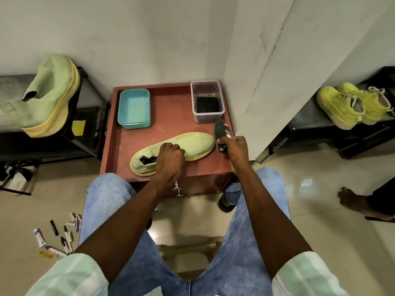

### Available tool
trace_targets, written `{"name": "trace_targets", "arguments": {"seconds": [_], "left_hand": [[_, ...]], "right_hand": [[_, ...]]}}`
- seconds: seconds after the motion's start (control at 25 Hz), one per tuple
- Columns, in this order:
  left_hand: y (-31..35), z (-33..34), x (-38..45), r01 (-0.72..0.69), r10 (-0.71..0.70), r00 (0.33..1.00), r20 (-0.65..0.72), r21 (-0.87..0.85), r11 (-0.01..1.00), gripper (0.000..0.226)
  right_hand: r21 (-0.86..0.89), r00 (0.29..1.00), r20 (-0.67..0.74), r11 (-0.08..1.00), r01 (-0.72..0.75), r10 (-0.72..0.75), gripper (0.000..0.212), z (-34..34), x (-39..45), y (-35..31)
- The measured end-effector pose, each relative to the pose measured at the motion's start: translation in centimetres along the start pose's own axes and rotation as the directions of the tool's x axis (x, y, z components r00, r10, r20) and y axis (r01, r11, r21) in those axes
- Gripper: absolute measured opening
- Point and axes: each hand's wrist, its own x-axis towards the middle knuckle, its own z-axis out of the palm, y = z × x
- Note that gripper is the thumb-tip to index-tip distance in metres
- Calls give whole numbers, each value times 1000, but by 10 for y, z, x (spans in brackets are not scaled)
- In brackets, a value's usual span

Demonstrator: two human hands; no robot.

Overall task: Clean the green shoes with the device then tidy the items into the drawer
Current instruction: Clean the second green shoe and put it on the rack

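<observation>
up close, red cabinet top [171, 122] — white walls [128, 39], glossy tiled floor [320, 189].

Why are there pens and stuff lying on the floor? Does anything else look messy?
Yes, markers and small tubes lie scattered on the floor tiles at the lower left, pointing every way, as if dropped. One green shoe is propped tilted on the dark rack at left. On the red cabinet top things look tidy.

looks like a corner of someone's home, an entryway sort of spot: glossy cream floor tiles [320, 189], plain white walls [149, 39], low black shoe racks [89, 116] at nine and three o'clock, and a small red-brown drawer cabinet [171, 124] at twelve.
</observation>
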Motion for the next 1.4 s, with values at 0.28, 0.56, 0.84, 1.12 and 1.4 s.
{"name": "trace_targets", "arguments": {"seconds": [0.28, 0.56, 0.84, 1.12, 1.4], "left_hand": [[8, -1, 3, 43, -44, 995, 90, 6, 999, 15], [4, 14, -17, 30, -30, 997, 64, 0, 1000, 9], [7, 24, -22, 55, -54, 998, 33, -14, 998, 6], [12, 30, -29, 77, -75, 997, 33, -65, 995, 17], [-5, 31, -37, -12, 20, 999, 48, -145, 989, 43]], "right_hand": [[-769, 863, 290, 435, 468, -414, 63, 28, -22, 22], [-761, 813, 389, 346, 549, -434, 61, 40, -48, 18], [-816, 860, 310, 350, 460, -406, 62, 33, -43, 16], [-829, 877, 256, 375, 416, -407, 59, 30, -33, 7], [-865, 854, 237, 299, 403, -463, 52, 42, -30, 11]]}}
